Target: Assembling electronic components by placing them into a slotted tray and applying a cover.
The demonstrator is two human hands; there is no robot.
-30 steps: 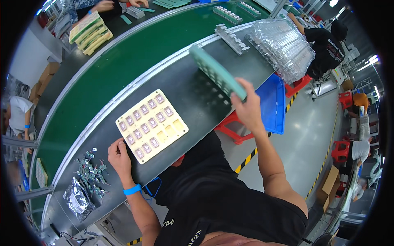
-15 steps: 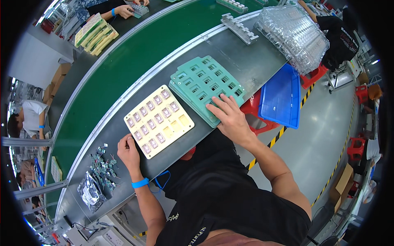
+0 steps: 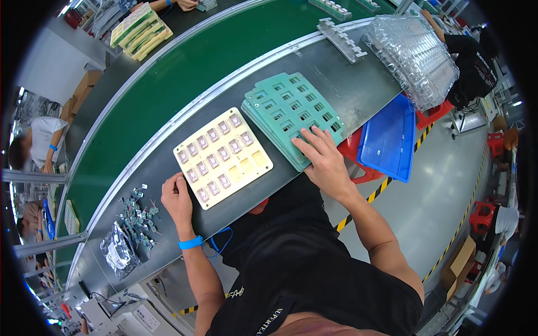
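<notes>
A cream tray point(image 3: 219, 182) lies on the bench in front of me, with small clear pinkish pieces in most pockets and three bare pockets toward its right corner. My left hand point(image 3: 177, 203) rests beside the tray's left corner, fingers curled together and thumb against them; anything inside is hidden. To the right is a stack of green slotted plates point(image 3: 280, 106). My right hand point(image 3: 325, 162) lies on the stack's near right part, fingers spread flat on the top plate.
Small wired circuit boards point(image 3: 139, 221) lie heaped at left beside a silver bag point(image 3: 119, 252). Beyond the bench runs a green conveyor point(image 3: 185, 78). Clear plastic trays point(image 3: 412, 59) are stacked at far right, near a grey slotted strip point(image 3: 342, 40) and a blue bin point(image 3: 386, 140).
The view has shifted slightly, so the bench items sit a little differently in it. My left hand now shows a bit more gap from the cream tray. My right hand stays on the green plates.
</notes>
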